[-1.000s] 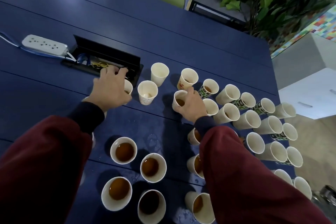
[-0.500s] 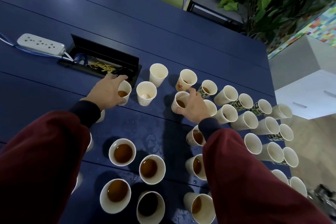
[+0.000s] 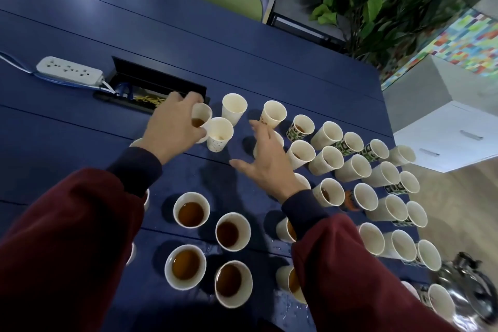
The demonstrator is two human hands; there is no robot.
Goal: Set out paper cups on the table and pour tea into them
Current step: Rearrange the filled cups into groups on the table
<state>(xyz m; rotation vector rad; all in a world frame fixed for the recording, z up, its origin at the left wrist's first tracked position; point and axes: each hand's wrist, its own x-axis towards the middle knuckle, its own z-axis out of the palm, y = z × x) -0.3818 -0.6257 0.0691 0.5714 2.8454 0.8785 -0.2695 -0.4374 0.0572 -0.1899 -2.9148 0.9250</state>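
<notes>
L hand [image 3: 172, 122] grips a thin white paper cup [image 3: 202, 113] w/ brown tea [image 3: 198, 122], at the right end of the black cable box [image 3: 161, 83]. R hand [image 3: 266, 162] hovers flat, fingers spread, holding nothing, right of the box. Nearer than the box: 4 round tea-filled cups [image 3: 191, 210] in a square. 1 white plastic power strip [image 3: 68, 71] lies left of the box on the matte blue table [image 3: 242, 48].

Tea-filled cups [image 3: 191, 213] stand on table [image 3: 242, 48], near side; rows of paper cups [image 3: 353, 171] to their right; power strip [image 3: 69, 70] left of cable box [image 3: 159, 89], far side.
</notes>
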